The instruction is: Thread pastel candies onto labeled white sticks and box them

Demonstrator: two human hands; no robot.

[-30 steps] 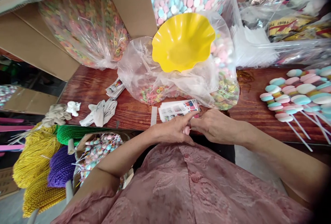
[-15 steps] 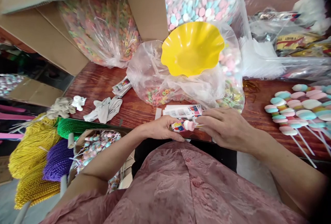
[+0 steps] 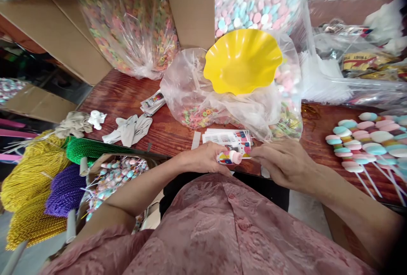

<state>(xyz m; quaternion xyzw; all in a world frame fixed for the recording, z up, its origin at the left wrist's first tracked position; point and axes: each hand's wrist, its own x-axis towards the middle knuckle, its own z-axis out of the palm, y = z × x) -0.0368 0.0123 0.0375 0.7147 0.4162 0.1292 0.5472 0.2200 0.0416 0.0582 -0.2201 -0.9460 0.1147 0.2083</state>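
Note:
My left hand point(image 3: 203, 158) is closed around a candy stick point(image 3: 230, 156) with a pink sweet and a printed label at its head, held at the near edge of the wooden table point(image 3: 127, 97). My right hand point(image 3: 282, 160) pinches the thin stick end of the same candy from the right. Just beyond the hands lies a small pile of printed labels point(image 3: 230, 137). Both forearms come up from my pink shirt.
A yellow wavy bowl point(image 3: 243, 61) rests on clear bags of candy rings point(image 3: 203, 116). Bigger candy bags and cardboard boxes stand behind. Finished marshmallow sticks point(image 3: 365, 139) lie at right. At left are rags point(image 3: 129, 129), green, yellow and purple cord bundles point(image 3: 38, 181) and a box of wrapped sticks point(image 3: 117, 175).
A second ago my fingers were pressed together at the table edge; now the labelled candy stick shows between the two hands. The view has shifted slightly.

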